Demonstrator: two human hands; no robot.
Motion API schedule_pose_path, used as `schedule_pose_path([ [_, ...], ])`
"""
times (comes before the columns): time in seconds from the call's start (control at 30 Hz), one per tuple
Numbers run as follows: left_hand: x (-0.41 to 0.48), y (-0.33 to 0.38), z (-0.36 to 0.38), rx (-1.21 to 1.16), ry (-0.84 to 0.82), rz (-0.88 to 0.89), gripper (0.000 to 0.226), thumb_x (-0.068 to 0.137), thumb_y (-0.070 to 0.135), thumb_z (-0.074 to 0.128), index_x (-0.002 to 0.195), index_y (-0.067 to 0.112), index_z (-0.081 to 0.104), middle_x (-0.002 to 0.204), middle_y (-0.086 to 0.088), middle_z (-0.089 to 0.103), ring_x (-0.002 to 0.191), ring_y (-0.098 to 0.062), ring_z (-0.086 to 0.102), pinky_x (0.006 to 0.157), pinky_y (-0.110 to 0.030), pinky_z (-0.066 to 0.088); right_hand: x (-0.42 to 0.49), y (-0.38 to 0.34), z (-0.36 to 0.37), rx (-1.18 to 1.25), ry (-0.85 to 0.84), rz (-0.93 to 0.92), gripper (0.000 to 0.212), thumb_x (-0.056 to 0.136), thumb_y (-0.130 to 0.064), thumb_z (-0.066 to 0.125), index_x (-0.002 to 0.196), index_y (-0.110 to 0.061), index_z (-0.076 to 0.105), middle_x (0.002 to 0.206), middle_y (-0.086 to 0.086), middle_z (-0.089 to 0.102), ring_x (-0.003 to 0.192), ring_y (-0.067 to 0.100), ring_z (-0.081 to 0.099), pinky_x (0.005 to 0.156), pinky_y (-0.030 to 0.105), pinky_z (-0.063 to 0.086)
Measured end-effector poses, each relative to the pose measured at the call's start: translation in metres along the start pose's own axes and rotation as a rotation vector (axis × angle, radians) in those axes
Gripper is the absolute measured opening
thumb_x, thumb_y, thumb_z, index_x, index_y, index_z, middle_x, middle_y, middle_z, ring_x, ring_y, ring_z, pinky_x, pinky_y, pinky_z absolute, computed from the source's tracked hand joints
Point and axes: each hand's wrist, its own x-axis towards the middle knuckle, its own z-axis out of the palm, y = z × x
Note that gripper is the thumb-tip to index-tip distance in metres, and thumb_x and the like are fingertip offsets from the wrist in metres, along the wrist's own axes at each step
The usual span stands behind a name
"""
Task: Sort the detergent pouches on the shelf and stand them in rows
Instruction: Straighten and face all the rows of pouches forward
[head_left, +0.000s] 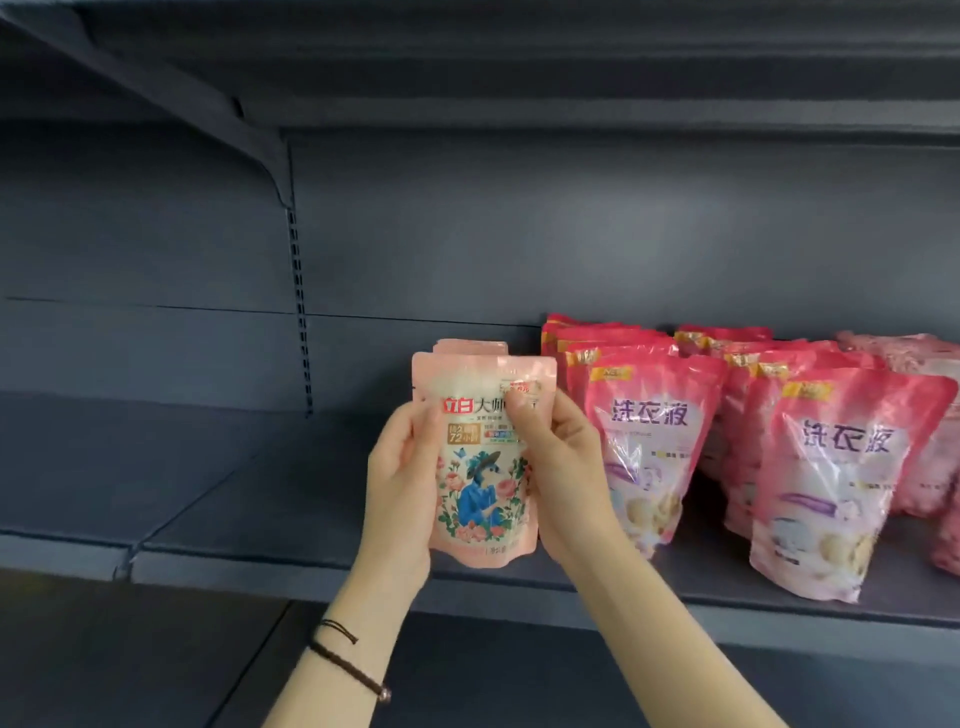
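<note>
Your dark grey shelf runs across the lower frame. On it, right of centre, red pouches stand upright in rows front to back, with paler pink pouches at far right.

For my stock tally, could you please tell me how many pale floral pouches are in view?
2. The front pouch is held by the left hand and right hand at the shelf; the second pouch shows only its top edge directly behind. More may be hidden.

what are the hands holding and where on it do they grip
The pale pink floral pouch, held upright: the left hand grips its left edge, the right hand its right edge, with the thumb pressed on the front.
</note>
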Motion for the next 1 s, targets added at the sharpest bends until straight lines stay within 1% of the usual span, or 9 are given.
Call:
schedule_pose_path([
  [0.2,0.013,-0.048,-0.012,0.050,0.021,-0.040,0.026,0.087,0.048,0.051,0.093,0.027,0.064,0.095,-0.001,0.071,0.088,-0.020,0.071,0.069,-0.030,0.059,0.013,0.052,-0.013,-0.067,0.064,0.021,0.020,0.089,-0.032,0.061,0.098,-0.016,0.068,0.099,0.015,0.073,0.093,0.033,0.071,0.076,0.042,0.059],
  [0.3,0.013,-0.064,-0.016,0.034,0.063,-0.014,0.023,0.088,0.045,0.053,0.108,0.038,0.061,0.105,0.007,0.070,0.097,-0.014,0.069,0.069,-0.021,0.056,0.018,0.065,-0.015,-0.154,0.088,-0.027,0.018,0.087,-0.037,0.061,0.096,-0.023,0.069,0.097,0.007,0.074,0.090,0.025,0.072,0.073,0.033,0.059],
  [0.4,0.004,-0.081,-0.021,0.101,0.111,0.082,0.059,0.082,0.037,0.063,0.128,0.059,0.035,0.119,0.029,0.055,0.112,0.002,0.057,0.079,-0.016,0.052,0.017,0.075,-0.014,-0.277,0.178,-0.119,0.020,0.084,-0.042,0.062,0.087,-0.022,0.064,0.084,0.001,0.070,0.079,0.015,0.068,0.066,0.026,0.055],
  [0.47,-0.009,-0.092,-0.023,0.261,0.107,0.164,0.076,0.078,0.026,0.069,0.131,0.061,0.027,0.127,0.033,0.042,0.121,-0.001,0.049,0.085,-0.020,0.052,0.013,0.079,-0.012,-0.351,0.221,-0.231,0.013,0.087,-0.034,0.063,0.099,-0.031,0.059,0.090,-0.011,0.067,0.083,0.003,0.066,0.067,0.017,0.053],
  [0.6,-0.024,-0.111,-0.041,0.561,-0.038,0.222,0.091,0.073,0.001,0.079,0.138,0.041,0.030,0.139,0.020,0.031,0.130,-0.009,0.040,0.098,-0.036,0.050,-0.007,0.086,-0.016,-0.545,0.215,-0.328,0.078,0.086,-0.005,0.067,0.128,-0.059,0.029,0.122,-0.021,0.049,0.114,-0.003,0.051,0.085,0.010,0.047],
  [0.7,-0.022,-0.111,-0.055,0.671,-0.187,0.202,0.101,0.071,0.008,0.082,0.140,0.046,0.020,0.132,0.032,0.028,0.127,0.010,0.036,0.100,-0.015,0.041,-0.027,0.092,-0.032,-0.883,0.101,-0.287,0.098,0.078,-0.003,0.075,0.136,-0.058,0.019,0.148,-0.014,0.027,0.135,-0.003,0.029,0.098,0.007,0.039],
  [0.77,-0.020,-0.106,-0.058,0.705,-0.219,0.181,0.103,0.072,0.016,0.082,0.137,0.053,0.012,0.127,0.039,0.026,0.122,0.021,0.032,0.092,-0.002,0.034,-0.036,0.093,-0.037,-0.982,0.010,-0.160,0.107,0.077,-0.007,0.077,0.134,-0.068,0.011,0.154,-0.016,0.014,0.141,-0.004,0.018,0.105,0.015,0.040],
  [0.83,-0.018,-0.103,-0.057,0.769,-0.223,0.171,0.104,0.073,0.023,0.081,0.135,0.056,0.004,0.123,0.043,0.023,0.116,0.026,0.029,0.092,-0.004,0.031,-0.039,0.090,-0.035,-0.972,-0.024,-0.052,0.108,0.079,-0.010,0.076,0.130,-0.075,0.006,0.156,-0.022,0.008,0.137,-0.008,0.023,0.103,0.019,0.045],
  [1.0,-0.012,-0.106,-0.052,0.805,-0.263,0.179,0.107,0.079,0.014,0.077,0.141,0.052,-0.002,0.131,0.042,0.015,0.118,0.032,0.022,0.085,0.010,0.025,-0.030,0.092,-0.028,-0.992,-0.001,0.010,0.107,0.086,-0.004,0.068,0.131,-0.071,-0.002,0.160,-0.018,-0.005,0.108,-0.034,0.027,0.094,0.005,0.041],
])
